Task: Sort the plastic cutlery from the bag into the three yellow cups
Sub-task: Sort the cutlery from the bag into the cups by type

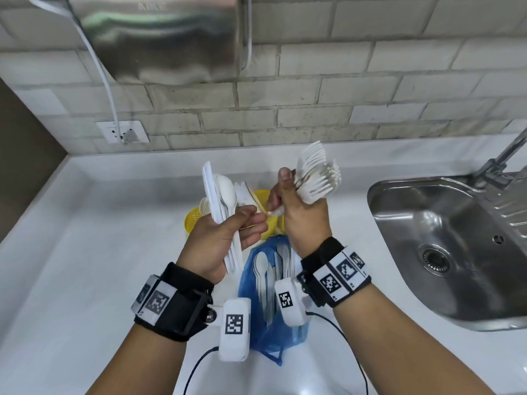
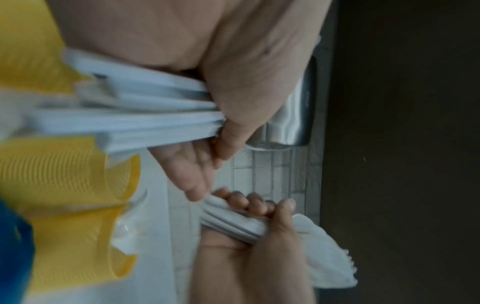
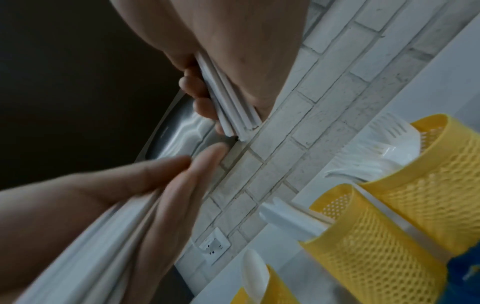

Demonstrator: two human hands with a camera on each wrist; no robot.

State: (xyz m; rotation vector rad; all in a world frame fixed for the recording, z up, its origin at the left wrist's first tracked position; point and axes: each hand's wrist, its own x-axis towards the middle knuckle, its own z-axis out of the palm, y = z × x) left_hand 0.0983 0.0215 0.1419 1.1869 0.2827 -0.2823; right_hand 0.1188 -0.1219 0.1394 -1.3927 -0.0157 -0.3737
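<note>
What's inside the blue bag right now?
White plastic spoons show through the blue bag, with more white handles beside them. The right wrist camera covers part of it, so the count is unclear.

The head view is bright and evenly lit, with soft shadows on the white table (image 1: pixel 85 238) and glare streaks on the steel sink (image 1: pixel 445 246); straight tile lines bow toward the edges. Both wrist views are dimmer, smeared by motion blur, with large dark areas and the near hands (image 2: pixel 182 41) out of focus.
</note>
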